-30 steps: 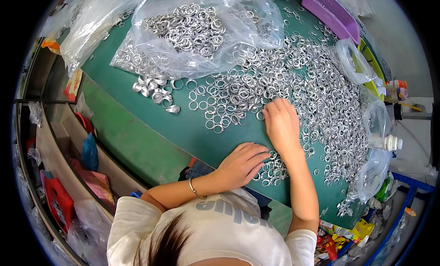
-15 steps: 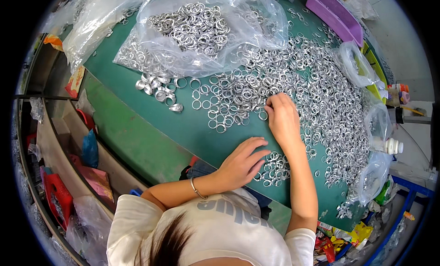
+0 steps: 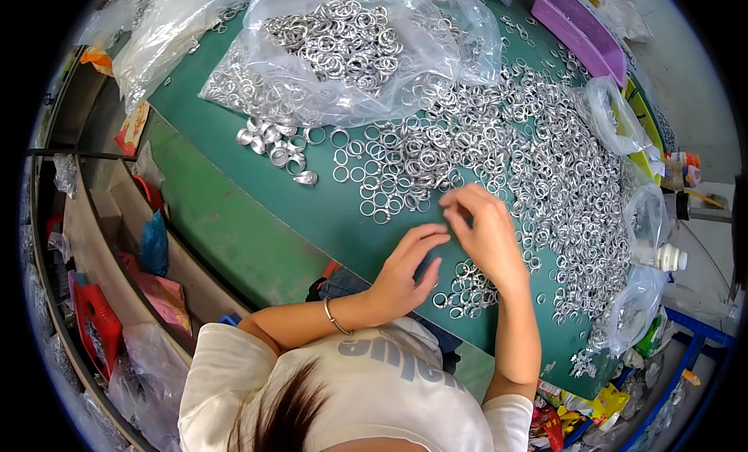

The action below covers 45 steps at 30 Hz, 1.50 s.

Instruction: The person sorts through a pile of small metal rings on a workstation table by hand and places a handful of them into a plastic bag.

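My left hand (image 3: 405, 271) is at the table's near edge, thumb and fingers apart, with nothing visible in it. Just above and to its right is my right hand (image 3: 488, 238), fingers curled and thumb close to the fingertips; whatever they pinch is too small to make out. Beyond it spreads a heap of silver-coloured metal rings (image 3: 425, 152), some lying singly at its left edge. A small group of rings (image 3: 465, 294) lies between my two forearms. Farther left is a cluster of wider silver rings (image 3: 278, 146).
A clear plastic bag (image 3: 335, 62) full of rings lies at the back of the green table (image 3: 234, 144). More rings (image 3: 580, 241) cover the right side, beside crumpled plastic bags (image 3: 635, 308). A purple bin (image 3: 580, 31) stands back right. Shelving (image 3: 148, 241) is at left.
My right hand has drawn back from the ring heap toward me, closer to my left hand. My left hand has shifted slightly and its fingers have bent a little.
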### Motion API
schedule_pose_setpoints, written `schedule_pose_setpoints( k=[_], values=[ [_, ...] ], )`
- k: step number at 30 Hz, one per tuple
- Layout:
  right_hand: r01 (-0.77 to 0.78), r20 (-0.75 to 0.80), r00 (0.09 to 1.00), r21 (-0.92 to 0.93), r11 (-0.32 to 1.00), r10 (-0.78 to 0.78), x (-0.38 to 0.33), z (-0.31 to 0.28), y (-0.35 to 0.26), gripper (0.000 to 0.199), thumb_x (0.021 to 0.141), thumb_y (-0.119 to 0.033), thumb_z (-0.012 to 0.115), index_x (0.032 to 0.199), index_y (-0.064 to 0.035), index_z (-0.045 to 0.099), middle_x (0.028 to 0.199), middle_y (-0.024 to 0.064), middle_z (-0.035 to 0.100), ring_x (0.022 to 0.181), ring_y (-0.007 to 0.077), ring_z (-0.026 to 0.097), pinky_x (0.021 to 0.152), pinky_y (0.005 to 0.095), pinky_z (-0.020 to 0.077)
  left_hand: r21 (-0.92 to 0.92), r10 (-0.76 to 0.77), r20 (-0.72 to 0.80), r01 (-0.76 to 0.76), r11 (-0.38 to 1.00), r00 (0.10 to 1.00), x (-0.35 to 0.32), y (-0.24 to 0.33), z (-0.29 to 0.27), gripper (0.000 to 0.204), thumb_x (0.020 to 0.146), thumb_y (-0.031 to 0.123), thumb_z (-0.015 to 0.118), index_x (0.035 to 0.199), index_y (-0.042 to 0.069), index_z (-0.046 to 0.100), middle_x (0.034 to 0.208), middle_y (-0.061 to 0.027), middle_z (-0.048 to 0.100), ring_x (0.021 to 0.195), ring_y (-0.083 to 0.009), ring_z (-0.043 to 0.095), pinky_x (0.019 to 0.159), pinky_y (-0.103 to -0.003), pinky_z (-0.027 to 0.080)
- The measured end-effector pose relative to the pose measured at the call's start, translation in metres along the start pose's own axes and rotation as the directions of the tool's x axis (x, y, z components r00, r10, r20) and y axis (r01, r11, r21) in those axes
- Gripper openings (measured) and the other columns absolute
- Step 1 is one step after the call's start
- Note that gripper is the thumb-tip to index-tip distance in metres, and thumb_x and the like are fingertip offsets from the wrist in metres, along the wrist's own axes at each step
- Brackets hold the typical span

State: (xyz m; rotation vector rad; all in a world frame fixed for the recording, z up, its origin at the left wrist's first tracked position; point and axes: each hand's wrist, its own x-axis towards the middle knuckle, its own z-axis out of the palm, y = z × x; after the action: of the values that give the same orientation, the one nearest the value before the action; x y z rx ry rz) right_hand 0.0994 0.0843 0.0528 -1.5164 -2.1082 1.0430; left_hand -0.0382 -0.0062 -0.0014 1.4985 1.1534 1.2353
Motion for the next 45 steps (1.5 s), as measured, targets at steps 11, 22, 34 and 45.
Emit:
schedule_pose_setpoints(
  k=[11, 22, 34, 45],
  values=[
    [0.281, -0.199, 0.918, -0.281, 0.917, -0.343, 0.008, 0.018, 0.007, 0.008, 0.080, -0.002, 0.063, 0.088, -0.0028, 0.062, 0.087, 0.0088, 0.057, 0.088, 0.0289, 0.057, 0.077, 0.0393, 0.0433, 0.012, 0.151, -0.036, -0.150, 0.989, 0.988, -0.004, -0.007, -0.003, 0.033, 0.076, -0.013, 0.060, 0.107, 0.000, 0.060, 0.098, -0.0142, 0.055, 0.087, -0.0275, 0.056, 0.076, -0.033, 0.047],
    [0.055, 0.268, 0.963, -0.266, 0.962, 0.019, -0.034, -0.026, 0.008, 0.010, 0.076, -0.003, 0.069, 0.085, -0.0009, 0.064, 0.079, 0.0133, 0.060, 0.078, 0.0329, 0.059, 0.071, 0.0407, 0.0453, -0.039, 0.103, -0.170, -0.112, 0.993, 0.980, -0.002, -0.006, 0.003, 0.035, 0.082, -0.012, 0.057, 0.115, -0.003, 0.053, 0.110, -0.0164, 0.058, 0.102, -0.0255, 0.060, 0.084, -0.035, 0.048],
    [0.235, -0.050, 0.963, -0.328, 0.915, -0.266, -0.002, 0.027, 0.004, 0.026, 0.075, -0.003, 0.070, 0.097, -0.0033, 0.057, 0.092, 0.0123, 0.055, 0.089, 0.0327, 0.056, 0.076, 0.0422, 0.0469, 0.016, 0.152, 0.166, -0.156, 0.988, 0.974, -0.007, -0.010, 0.001, 0.023, 0.079, -0.011, 0.060, 0.097, 0.001, 0.064, 0.083, -0.0104, 0.065, 0.069, -0.0237, 0.065, 0.059, -0.030, 0.051],
    [0.038, -0.107, 0.993, -0.025, 0.999, -0.041, -0.016, -0.011, 0.019, 0.014, 0.079, 0.006, 0.064, 0.092, 0.0023, 0.061, 0.083, 0.0125, 0.061, 0.067, 0.0233, 0.058, 0.062, 0.0328, 0.0471, -0.083, 0.147, 0.106, -0.138, 0.987, 0.983, -0.006, -0.006, -0.003, 0.026, 0.078, -0.013, 0.057, 0.099, 0.000, 0.065, 0.081, -0.0108, 0.064, 0.067, -0.0204, 0.064, 0.058, -0.030, 0.050]
  ],
)
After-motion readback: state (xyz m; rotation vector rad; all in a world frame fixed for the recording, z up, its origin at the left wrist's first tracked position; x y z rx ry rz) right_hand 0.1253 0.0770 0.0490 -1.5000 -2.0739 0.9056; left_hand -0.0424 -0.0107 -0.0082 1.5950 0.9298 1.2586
